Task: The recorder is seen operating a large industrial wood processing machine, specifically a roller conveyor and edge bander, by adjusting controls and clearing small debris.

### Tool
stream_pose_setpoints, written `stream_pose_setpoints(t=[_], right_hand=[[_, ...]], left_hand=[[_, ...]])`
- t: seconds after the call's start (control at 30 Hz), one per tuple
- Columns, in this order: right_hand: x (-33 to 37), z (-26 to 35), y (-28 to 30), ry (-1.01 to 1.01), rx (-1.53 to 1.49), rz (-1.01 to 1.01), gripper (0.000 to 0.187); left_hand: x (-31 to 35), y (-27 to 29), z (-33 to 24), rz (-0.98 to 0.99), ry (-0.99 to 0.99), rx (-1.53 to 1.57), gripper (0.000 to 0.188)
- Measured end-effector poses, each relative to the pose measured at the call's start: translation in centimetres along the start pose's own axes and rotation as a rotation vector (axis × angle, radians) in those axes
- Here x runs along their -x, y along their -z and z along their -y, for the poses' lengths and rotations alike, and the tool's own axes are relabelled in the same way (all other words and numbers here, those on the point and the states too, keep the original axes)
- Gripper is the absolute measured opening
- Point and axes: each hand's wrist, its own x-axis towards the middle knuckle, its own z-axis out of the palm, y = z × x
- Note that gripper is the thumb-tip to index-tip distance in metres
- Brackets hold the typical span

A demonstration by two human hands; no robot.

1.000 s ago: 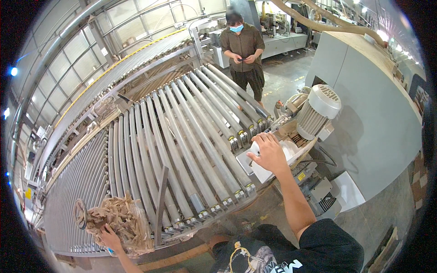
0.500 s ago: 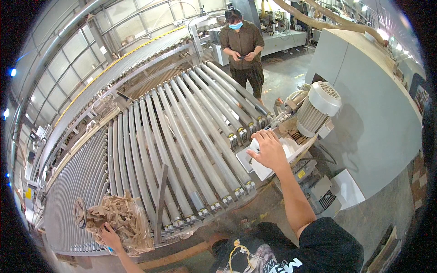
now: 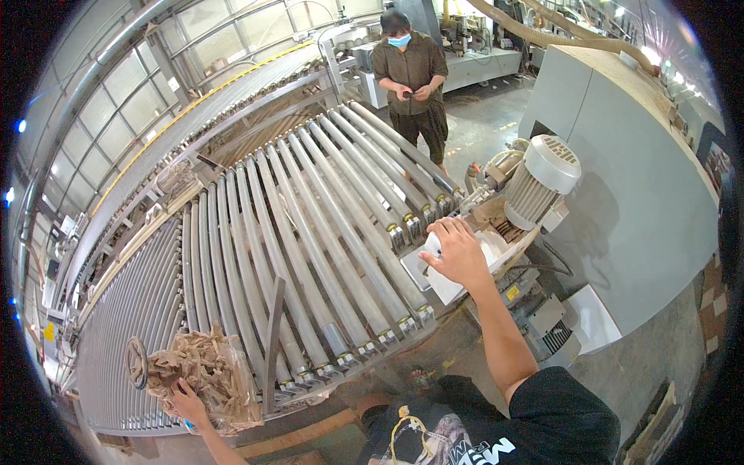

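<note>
My left hand rests against a heap of crumpled brown strips, with its fingers apart. The strips look like paper or veneer scraps and sit in a clear plastic bag on the near left rollers. My right hand lies over a white, block-like piece beside the roller ends, thumb spread away from the fingers. Its palm hides much of that piece. Just beyond this hand is a grey electric motor with a pale cap.
Metal rollers fill the middle, with a flat upright bar at their near edge. A small handwheel stands by the bag. Behind the rollers a masked person holds a small dark object. A large grey cabinet stands right.
Both hands keep their places. The view has shifted very slightly, and the person across the rollers has moved their head and hands a little.
</note>
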Motion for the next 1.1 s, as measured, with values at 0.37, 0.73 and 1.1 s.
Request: stream_pose_setpoints(t=[0.37, 0.73, 1.1], right_hand=[[0.0, 0.2, 0.3, -0.006, 0.014, 0.006, 0.054], [0.0, 0.2, 0.2, -0.004, 0.021, 0.009, 0.055], [0.1, 0.2, -0.1, -0.004, 0.002, -0.015, 0.055]], left_hand=[[0.0, -0.5, 0.4, 0.009, 0.031, 0.024, 0.048], [0.0, -1.2, 1.5, -0.05, -0.008, 0.042, 0.044], [-0.2, -1.0, 1.3, -0.025, 0.054, -0.04, 0.051]])
